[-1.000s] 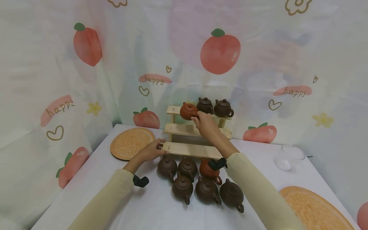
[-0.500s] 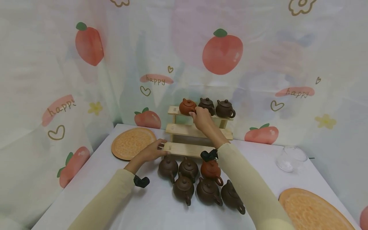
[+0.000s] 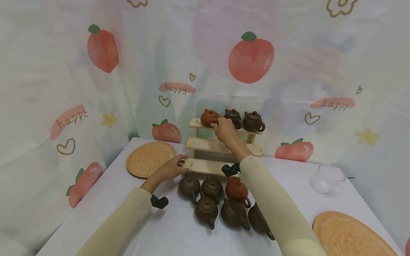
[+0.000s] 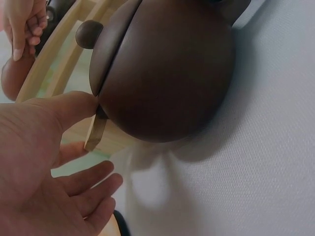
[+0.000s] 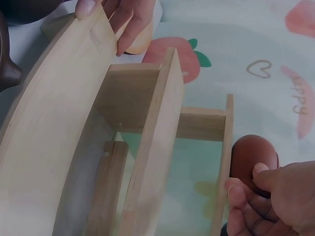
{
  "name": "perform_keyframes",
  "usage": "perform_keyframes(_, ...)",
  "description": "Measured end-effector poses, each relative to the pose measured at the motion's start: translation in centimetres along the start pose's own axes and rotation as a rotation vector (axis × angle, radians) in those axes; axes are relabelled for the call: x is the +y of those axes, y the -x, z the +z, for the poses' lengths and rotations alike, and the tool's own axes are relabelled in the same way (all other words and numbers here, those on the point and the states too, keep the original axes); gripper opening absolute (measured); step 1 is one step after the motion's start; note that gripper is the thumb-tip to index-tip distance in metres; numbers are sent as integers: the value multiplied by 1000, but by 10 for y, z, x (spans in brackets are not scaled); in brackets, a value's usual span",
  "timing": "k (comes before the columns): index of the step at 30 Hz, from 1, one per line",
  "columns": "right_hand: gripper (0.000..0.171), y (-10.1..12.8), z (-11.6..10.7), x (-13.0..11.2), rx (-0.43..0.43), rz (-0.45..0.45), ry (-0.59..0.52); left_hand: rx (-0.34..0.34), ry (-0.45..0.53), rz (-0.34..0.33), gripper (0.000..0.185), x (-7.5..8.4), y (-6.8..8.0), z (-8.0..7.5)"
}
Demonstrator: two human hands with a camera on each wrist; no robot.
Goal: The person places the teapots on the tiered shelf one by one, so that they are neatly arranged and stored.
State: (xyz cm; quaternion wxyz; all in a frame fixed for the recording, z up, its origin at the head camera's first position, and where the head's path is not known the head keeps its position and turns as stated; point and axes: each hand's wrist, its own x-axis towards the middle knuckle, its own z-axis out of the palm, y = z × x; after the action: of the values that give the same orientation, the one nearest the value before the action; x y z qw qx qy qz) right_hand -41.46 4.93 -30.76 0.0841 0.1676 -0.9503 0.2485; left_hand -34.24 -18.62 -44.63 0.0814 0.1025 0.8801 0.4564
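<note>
the red teapot (image 3: 209,117) sits at the left end of the top step of the wooden rack (image 3: 221,145), at the far side of the worktop (image 3: 179,234). the right hand (image 3: 225,128) reaches up from the near right and its fingertips (image 5: 241,194) pinch the pot's right side. 2 brown teapots (image 3: 243,120) stand just right of it on the same step. the left hand (image 3: 171,168) rests with relaxed fingers on the left end of the rack's lowest step, well below and left of the red teapot. 6 more teapots (image 3: 221,201) cluster on the worktop near the rack.
</note>
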Motion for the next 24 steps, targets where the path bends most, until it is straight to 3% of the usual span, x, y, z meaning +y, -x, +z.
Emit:
perform_keyframes(14, 39, -2, 2, 1, 12, 55, -29, -7, -14, 3, 70, 6, 4, -1)
perform_keyframes(24, 40, 3, 4, 10, 26, 30, -5, -4, -15, -4, 70, 6, 5, -1)
